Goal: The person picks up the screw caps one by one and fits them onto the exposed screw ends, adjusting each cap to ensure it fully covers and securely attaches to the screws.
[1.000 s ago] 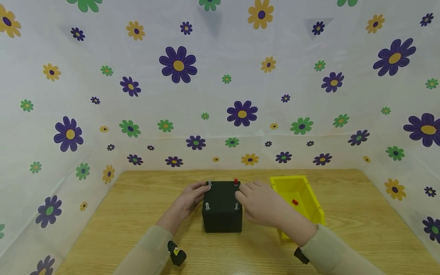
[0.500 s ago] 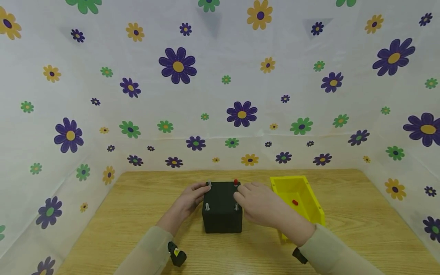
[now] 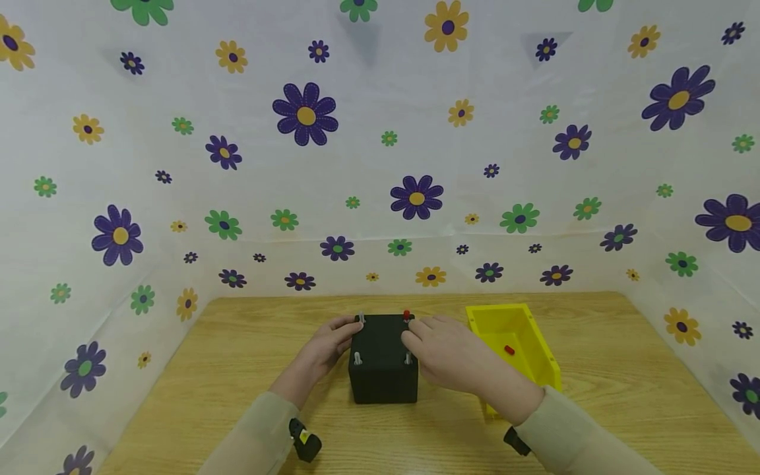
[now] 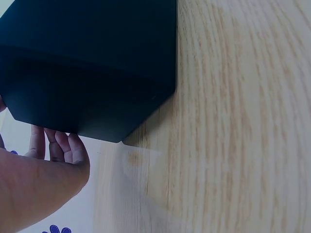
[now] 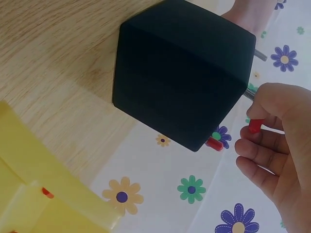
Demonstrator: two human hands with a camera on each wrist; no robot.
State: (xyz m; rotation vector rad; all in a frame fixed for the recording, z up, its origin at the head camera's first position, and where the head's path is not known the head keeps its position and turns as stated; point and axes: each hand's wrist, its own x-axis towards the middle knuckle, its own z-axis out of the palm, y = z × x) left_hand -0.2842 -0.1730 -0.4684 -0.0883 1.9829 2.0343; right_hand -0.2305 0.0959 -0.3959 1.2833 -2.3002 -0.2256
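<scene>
A black box [image 3: 384, 356] stands on the table, with metal bolts upright at its top corners; the far-left bolt [image 3: 361, 318] is bare. A red cap [image 3: 406, 315] sits on the far-right one. My left hand [image 3: 325, 343] holds the box's left side, fingers bent around its far edge in the left wrist view and a digit on top beside the bolt. At the box's right side is my right hand [image 3: 445, 349]. In the right wrist view it pinches another red cap [image 5: 255, 125] between thumb and index finger, right by a bare bolt [image 5: 249, 93]; the other fingers are loosely bent.
A yellow bin [image 3: 546, 349] stands right of the box, behind the right forearm, with a small red piece [image 3: 509, 350] inside. Wooden tabletop [image 3: 261, 356] surrounds the box. A white flowered sheet [image 3: 356, 165] hangs behind and at both sides.
My right hand has shifted very slightly left along the box's right edge. The left hand keeps its hold, and the box and bin stay where they were.
</scene>
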